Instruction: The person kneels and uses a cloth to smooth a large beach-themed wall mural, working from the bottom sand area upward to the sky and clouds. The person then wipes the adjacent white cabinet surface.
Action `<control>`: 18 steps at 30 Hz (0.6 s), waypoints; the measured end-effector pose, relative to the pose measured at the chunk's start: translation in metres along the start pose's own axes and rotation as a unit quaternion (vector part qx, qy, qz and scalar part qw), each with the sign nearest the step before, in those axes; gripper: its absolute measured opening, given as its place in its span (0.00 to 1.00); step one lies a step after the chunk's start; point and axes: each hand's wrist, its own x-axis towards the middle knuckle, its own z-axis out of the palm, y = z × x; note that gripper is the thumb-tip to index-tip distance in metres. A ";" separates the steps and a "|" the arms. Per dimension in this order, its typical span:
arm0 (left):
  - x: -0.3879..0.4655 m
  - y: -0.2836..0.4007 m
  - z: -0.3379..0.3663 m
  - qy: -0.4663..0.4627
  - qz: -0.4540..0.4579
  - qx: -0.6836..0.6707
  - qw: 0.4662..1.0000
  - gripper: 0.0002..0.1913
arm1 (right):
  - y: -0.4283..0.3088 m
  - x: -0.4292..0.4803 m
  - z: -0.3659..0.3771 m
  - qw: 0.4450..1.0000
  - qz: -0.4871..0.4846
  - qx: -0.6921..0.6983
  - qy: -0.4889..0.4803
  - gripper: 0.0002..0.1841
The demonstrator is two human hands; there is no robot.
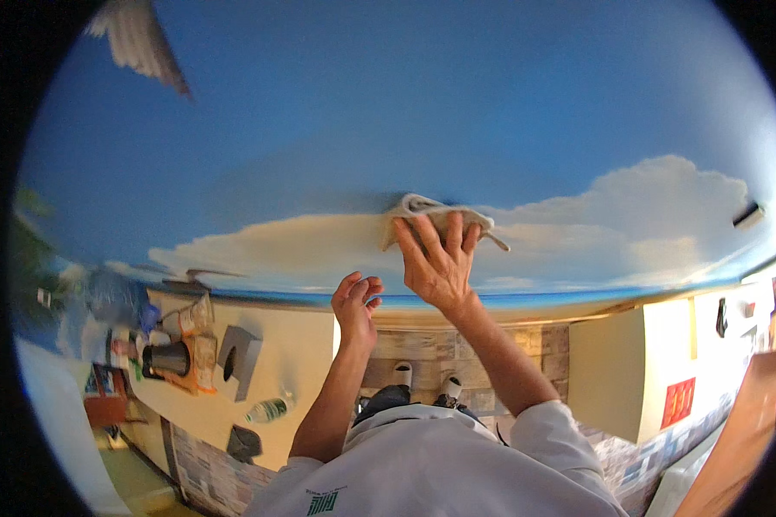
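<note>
My right hand (443,265) presses a folded pale cloth (440,216) flat against a wall mural (362,155) of blue sky, clouds and sea. Its fingers are spread over the cloth, and a thin corner or loop of fabric sticks out to the right. Lower and to the left, my left hand (355,307) is raised in front of the mural's bottom part. Its fingers are loosely curled and apart, with nothing seen in them.
At left, a cream tabletop (284,362) bears a plastic bottle (268,410), a grey box with a round hole (238,362), a black container (166,358) and bags. A cream cabinet (608,375) stands at right. My shoes (451,386) are on the patterned floor (420,346).
</note>
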 end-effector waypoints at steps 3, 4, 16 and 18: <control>0.000 0.015 0.001 -0.009 0.044 0.021 0.999 0.07 | -0.022 -0.055 0.025 0.992 0.119 -0.032 0.001 0.27; 0.001 0.020 -0.003 -0.013 0.063 0.023 0.998 0.07 | -0.032 -0.077 0.036 0.988 0.149 -0.031 -0.003 0.31; 0.009 0.059 0.012 -0.196 0.239 0.059 0.949 0.04 | -0.123 -0.163 0.102 0.939 0.312 0.136 -0.049 0.39; 0.010 0.071 0.017 -0.225 0.310 0.058 0.922 0.04 | -0.117 -0.121 0.096 0.968 0.216 0.126 -0.015 0.40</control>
